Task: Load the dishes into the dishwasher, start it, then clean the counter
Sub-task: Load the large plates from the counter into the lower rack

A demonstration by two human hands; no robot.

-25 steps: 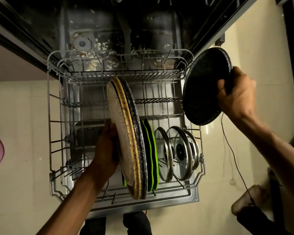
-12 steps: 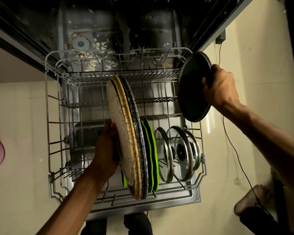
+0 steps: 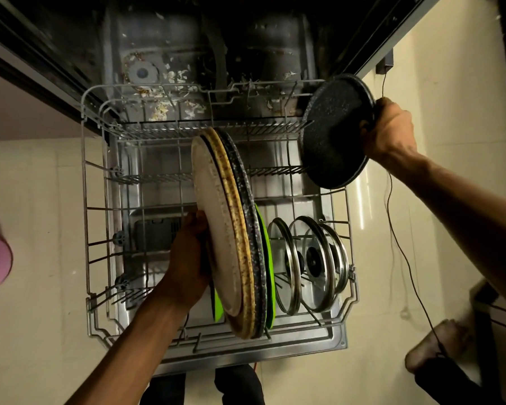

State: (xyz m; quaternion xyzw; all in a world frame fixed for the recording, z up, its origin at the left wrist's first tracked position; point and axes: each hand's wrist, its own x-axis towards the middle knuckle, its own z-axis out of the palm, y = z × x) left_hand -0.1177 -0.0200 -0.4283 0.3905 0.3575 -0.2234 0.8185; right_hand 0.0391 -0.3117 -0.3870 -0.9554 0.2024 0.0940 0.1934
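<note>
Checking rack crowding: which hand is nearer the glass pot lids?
Left. The left hand holds plates just left of the glass pot lids; the right hand is up beyond them.

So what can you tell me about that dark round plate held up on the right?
The dark plate is round, black with fine pale speckles and a raised rim, like stone-coated metal. It is tilted on edge above the back right corner of the rack, touching no other dish. The right hand grips its rim, fingers curled round the edge.
</note>
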